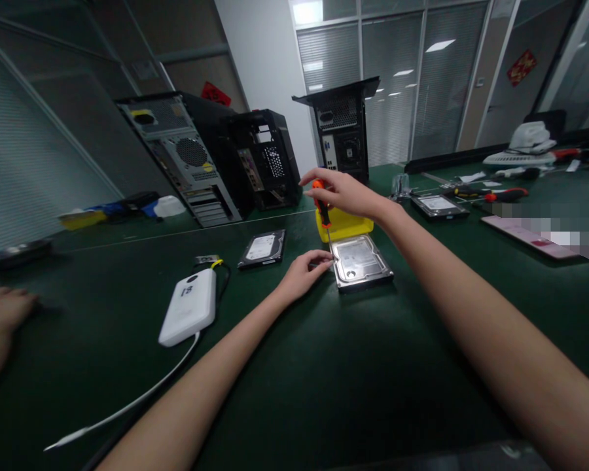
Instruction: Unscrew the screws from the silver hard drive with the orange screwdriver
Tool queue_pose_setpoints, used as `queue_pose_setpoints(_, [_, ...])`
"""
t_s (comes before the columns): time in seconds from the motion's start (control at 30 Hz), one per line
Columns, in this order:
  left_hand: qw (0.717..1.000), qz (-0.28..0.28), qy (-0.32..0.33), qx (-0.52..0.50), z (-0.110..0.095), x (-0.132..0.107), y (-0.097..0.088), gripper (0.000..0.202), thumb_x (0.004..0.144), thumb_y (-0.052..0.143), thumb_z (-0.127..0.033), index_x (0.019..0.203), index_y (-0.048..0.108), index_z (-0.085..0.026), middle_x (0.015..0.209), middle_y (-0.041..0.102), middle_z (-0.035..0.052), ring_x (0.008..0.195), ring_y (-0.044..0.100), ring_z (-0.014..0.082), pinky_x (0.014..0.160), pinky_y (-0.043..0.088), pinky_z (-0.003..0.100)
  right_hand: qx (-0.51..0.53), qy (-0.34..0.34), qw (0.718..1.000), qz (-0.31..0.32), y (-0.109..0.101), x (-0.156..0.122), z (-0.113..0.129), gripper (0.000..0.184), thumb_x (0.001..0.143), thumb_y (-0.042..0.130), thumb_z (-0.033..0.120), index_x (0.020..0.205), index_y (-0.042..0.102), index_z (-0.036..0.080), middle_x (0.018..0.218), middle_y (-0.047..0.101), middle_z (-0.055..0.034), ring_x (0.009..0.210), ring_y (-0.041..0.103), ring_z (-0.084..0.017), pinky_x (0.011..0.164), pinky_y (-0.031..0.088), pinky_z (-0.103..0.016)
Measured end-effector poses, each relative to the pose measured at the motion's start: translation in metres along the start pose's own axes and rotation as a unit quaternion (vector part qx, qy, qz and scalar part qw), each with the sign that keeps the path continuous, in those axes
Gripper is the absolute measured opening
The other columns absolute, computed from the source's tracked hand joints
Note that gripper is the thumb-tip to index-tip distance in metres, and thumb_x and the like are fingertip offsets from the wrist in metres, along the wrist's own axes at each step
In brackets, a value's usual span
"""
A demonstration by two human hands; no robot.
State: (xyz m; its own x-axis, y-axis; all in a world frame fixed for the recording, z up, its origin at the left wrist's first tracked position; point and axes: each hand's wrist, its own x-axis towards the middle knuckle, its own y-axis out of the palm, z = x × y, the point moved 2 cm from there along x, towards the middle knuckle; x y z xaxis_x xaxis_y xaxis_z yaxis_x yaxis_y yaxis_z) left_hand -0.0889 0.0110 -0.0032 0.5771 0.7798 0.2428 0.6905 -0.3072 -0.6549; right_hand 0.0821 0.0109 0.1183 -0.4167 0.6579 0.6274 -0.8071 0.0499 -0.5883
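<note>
My right hand is closed round the top of a screwdriver with an orange and black handle. The screwdriver stands nearly upright, its tip at the left edge of a silver hard drive lying flat on the table. My left hand grips that same left edge with its fingertips, close to the screwdriver's tip; the exact contact is partly hidden. Just behind the drive sits a yellow tray. A second hard drive lies to the left of my left hand.
A white power bank with a cable lies left on the green table. Computer cases stand behind. Another hard drive, pliers and a pink phone-like slab lie right. Another person's hand rests far left.
</note>
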Motion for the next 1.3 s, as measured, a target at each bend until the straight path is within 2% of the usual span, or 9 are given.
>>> queue_pose_setpoints(0.2, [1.0,-0.001,-0.005,-0.001,-0.0029,-0.0001,0.0003,0.029,0.087,0.054,-0.035,0.104,0.065,-0.016,0.11,0.066,0.0087,0.103,0.06,0.0223,0.094,0.045,0.039,-0.025,-0.032,0.999,-0.001,0.0016,0.0013,-0.0016,0.025,0.088,0.049,0.031,0.097,0.06,0.011,0.089,0.059,-0.0054,0.08,0.051,-0.013,0.078,0.039,-0.027])
queue_pose_setpoints(0.4, [1.0,-0.002,-0.011,-0.008,-0.0039,0.0,0.0008,0.028,0.085,0.056,-0.034,0.104,0.065,-0.015,0.109,0.067,0.0095,0.101,0.06,0.0222,0.093,0.045,0.038,0.013,-0.007,1.0,-0.002,0.0008,0.0018,0.0008,0.029,0.092,0.039,0.022,0.108,0.059,0.009,0.089,0.06,-0.0065,0.079,0.052,-0.013,0.078,0.04,-0.028])
queue_pose_setpoints(0.6, [1.0,-0.002,-0.014,-0.006,-0.0037,-0.0001,0.0004,0.028,0.085,0.057,-0.033,0.105,0.065,-0.014,0.11,0.066,0.0102,0.1,0.06,0.022,0.092,0.046,0.038,0.008,-0.006,1.0,-0.002,0.0011,0.0006,0.0008,0.026,0.089,0.047,0.024,0.105,0.06,0.01,0.085,0.058,-0.0049,0.076,0.05,-0.013,0.076,0.041,-0.028])
queue_pose_setpoints(0.77, [1.0,-0.001,-0.009,-0.011,-0.0006,0.0002,0.001,0.029,0.085,0.056,-0.034,0.105,0.065,-0.014,0.111,0.066,0.0106,0.101,0.06,0.0222,0.092,0.046,0.037,-0.008,-0.028,1.0,-0.008,0.0026,-0.0005,0.0,0.028,0.087,0.051,0.024,0.112,0.054,0.014,0.092,0.056,-0.0031,0.079,0.048,-0.011,0.077,0.039,-0.026])
queue_pose_setpoints(0.87, [1.0,0.001,-0.01,-0.012,0.0007,0.0004,0.0011,0.03,0.085,0.057,-0.034,0.106,0.065,-0.014,0.111,0.066,0.0105,0.101,0.06,0.0222,0.091,0.046,0.037,-0.025,-0.03,0.999,-0.005,0.0027,0.0002,-0.0027,0.019,0.087,0.052,0.027,0.1,0.057,0.014,0.087,0.056,-0.0024,0.076,0.048,-0.011,0.075,0.039,-0.026])
queue_pose_setpoints(0.97, [1.0,0.003,-0.004,-0.014,0.0017,0.0008,0.001,0.03,0.086,0.056,-0.034,0.106,0.064,-0.014,0.111,0.066,0.0099,0.1,0.061,0.0218,0.091,0.046,0.037,-0.037,-0.025,0.999,-0.006,0.0031,0.001,-0.0048,0.02,0.087,0.052,0.032,0.091,0.058,0.014,0.081,0.056,-0.0023,0.073,0.049,-0.012,0.073,0.039,-0.026])
queue_pose_setpoints(1.03, [1.0,0.004,-0.003,-0.015,0.0024,0.0012,0.0011,0.03,0.086,0.056,-0.035,0.106,0.064,-0.014,0.111,0.066,0.0099,0.1,0.061,0.0217,0.091,0.046,0.037,-0.019,-0.018,1.0,-0.007,0.0036,0.0012,-0.0044,0.023,0.09,0.048,0.033,0.095,0.058,0.014,0.082,0.057,-0.0032,0.075,0.051,-0.013,0.075,0.04,-0.027])
queue_pose_setpoints(1.17, [1.0,0.002,-0.004,-0.015,0.0024,0.0015,0.0011,0.03,0.085,0.057,-0.035,0.106,0.064,-0.014,0.11,0.066,0.01,0.099,0.061,0.0217,0.09,0.047,0.037,0.043,-0.001,0.999,0.007,0.0045,0.0018,-0.0012,0.029,0.094,0.034,0.023,0.108,0.057,0.011,0.089,0.061,-0.0062,0.081,0.055,-0.013,0.078,0.042,-0.027])
queue_pose_setpoints(1.3, [1.0,0.002,-0.006,-0.014,0.0023,0.0018,0.0014,0.029,0.085,0.057,-0.035,0.104,0.065,-0.014,0.108,0.067,0.0099,0.097,0.061,0.0215,0.09,0.047,0.037,0.066,0.002,0.997,0.03,0.0055,0.0023,-0.0011,0.029,0.093,0.037,0.023,0.113,0.054,0.011,0.086,0.06,-0.005,0.076,0.054,-0.012,0.073,0.044,-0.026])
